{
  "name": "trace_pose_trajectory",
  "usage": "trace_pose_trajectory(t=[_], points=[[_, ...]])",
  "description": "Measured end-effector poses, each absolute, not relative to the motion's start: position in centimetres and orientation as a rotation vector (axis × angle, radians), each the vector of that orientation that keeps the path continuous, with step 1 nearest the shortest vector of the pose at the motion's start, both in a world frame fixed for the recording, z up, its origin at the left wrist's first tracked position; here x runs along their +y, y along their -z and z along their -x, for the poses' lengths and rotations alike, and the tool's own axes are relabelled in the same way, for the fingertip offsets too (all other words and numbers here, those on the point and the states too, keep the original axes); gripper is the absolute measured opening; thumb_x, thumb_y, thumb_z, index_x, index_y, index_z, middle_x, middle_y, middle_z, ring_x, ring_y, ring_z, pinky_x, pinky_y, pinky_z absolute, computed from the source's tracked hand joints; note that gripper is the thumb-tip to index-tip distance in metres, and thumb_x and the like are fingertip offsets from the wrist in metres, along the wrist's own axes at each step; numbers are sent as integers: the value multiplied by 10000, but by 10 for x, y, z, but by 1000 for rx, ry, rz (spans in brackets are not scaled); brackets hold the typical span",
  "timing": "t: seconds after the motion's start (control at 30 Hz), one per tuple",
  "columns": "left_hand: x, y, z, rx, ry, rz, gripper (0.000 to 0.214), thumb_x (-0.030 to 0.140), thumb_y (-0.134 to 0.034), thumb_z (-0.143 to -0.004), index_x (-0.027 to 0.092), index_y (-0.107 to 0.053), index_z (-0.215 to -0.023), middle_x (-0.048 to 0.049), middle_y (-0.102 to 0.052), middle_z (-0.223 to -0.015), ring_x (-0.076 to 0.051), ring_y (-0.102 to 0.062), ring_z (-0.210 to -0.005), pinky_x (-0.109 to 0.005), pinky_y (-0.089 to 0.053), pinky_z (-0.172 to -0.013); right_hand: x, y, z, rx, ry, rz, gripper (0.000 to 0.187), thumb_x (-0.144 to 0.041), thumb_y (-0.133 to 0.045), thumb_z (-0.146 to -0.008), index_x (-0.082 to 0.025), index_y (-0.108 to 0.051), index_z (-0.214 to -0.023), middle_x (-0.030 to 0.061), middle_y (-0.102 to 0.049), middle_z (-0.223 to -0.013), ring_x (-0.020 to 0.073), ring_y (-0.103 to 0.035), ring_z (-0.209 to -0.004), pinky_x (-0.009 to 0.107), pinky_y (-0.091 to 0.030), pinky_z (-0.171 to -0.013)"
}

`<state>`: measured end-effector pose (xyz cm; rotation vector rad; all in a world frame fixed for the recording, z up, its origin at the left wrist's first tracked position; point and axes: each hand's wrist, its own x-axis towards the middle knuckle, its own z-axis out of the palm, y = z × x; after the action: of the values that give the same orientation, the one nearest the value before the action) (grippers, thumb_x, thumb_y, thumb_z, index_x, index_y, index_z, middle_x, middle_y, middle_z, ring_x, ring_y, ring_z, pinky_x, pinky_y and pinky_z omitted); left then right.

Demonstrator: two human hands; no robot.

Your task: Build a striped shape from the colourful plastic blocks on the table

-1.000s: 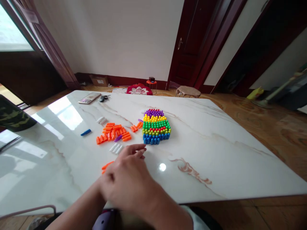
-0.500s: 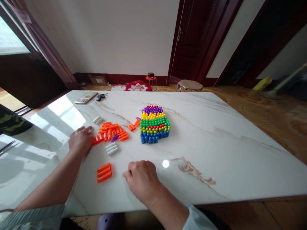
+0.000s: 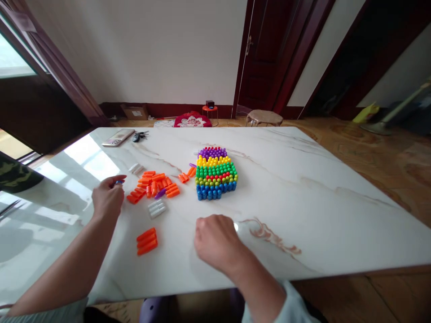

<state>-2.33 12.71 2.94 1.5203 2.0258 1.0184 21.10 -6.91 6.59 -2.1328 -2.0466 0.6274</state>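
My left hand (image 3: 107,197) is at the left end of a pile of orange pegs (image 3: 153,185), its fingertips pinched on a small blue peg (image 3: 118,182). My right hand (image 3: 217,242) rests on the white marble table (image 3: 319,215) as a loose fist near the front edge, with nothing visible in it. A block of upright pegs in purple, yellow, green, red and blue rows (image 3: 215,172) stands in the middle of the table, beyond my right hand. Three orange pegs (image 3: 147,241) lie side by side between my hands. A few white pegs (image 3: 156,208) lie just beyond them.
More white pegs (image 3: 135,168) lie behind the orange pile. A phone (image 3: 118,137) and keys (image 3: 139,135) sit at the far left corner. A dark camouflage-patterned object (image 3: 15,175) juts in at the left. On the floor beyond are a stool (image 3: 264,117) and a red cushion (image 3: 191,121).
My left hand came out from under my right, reached left to the blue peg and closed on it. My right hand slid right and curled into a fist.
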Motion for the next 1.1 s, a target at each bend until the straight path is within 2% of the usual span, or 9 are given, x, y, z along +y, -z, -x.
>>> trace_pose_trajectory(t=[0.1,0.2,0.27,0.4,0.5,0.8,0.97,1.1], points=[[116,-41,6,1871,-992,-1558,400,272,-478,-782,167,-656,-1124,-29,-696,-901,-132,-597,-703,-234,-486,-622,-68,-65,-234,-1940,-454,2180,249,-218,-454,-851,-220,-702,-848,72,-736,-836,211,-675,-781,273,-422,-659],[106,-46,-10,1782,-699,-1906,306,340,-552,-736,196,-725,-943,-36,-698,-807,-175,-612,-711,-269,-472,-647,-68,-54,-244,-1933,-375,2249,247,-189,-458,-838,-225,-701,-861,68,-732,-800,206,-677,-742,266,-402,-624],[102,-44,-17,1769,-495,-2177,268,361,-575,-721,223,-740,-881,-47,-692,-831,-209,-621,-762,-290,-465,-684,-68,-47,-243,-1948,-373,2254,233,-187,-473,-832,-229,-698,-874,64,-731,-796,203,-679,-740,260,-397,-616],[99,-36,-23,1782,-286,-2380,329,435,-583,-745,257,-722,-985,-69,-661,-959,-236,-625,-847,-296,-466,-705,-66,-43,-236,-1934,-397,2249,201,-235,-493,-845,-227,-694,-857,64,-729,-789,201,-679,-737,256,-403,-616],[99,-35,-27,1824,-187,-2396,308,419,-570,-764,255,-720,-978,-74,-650,-982,-247,-628,-886,-297,-466,-711,-64,-45,-232,-1924,-411,2230,186,-249,-511,-842,-235,-696,-852,56,-730,-782,201,-681,-741,256,-405,-612],[96,-43,-26,1845,-307,-2389,261,372,-561,-746,246,-735,-894,-72,-677,-972,-252,-640,-876,-298,-473,-691,-56,-53,-234,-1956,-462,2271,222,-321,-547,-840,-223,-734,-772,73,-734,-811,214,-679,-801,271,-430,-658],[94,-47,-24,1730,-373,-2327,217,350,-565,-719,245,-705,-848,-22,-713,-837,-223,-640,-800,-284,-452,-691,-53,-55,-234,-1914,-455,2292,218,-337,-548,-850,-233,-738,-822,74,-736,-849,217,-676,-834,276,-441,-688],[82,-48,-34,1711,-386,-2324,232,322,-542,-723,223,-686,-875,-38,-699,-838,-223,-618,-772,-287,-430,-674,-54,-52,-233,-1907,-450,2275,200,-335,-550,-853,-250,-731,-844,58,-737,-850,215,-677,-828,281,-443,-697]])
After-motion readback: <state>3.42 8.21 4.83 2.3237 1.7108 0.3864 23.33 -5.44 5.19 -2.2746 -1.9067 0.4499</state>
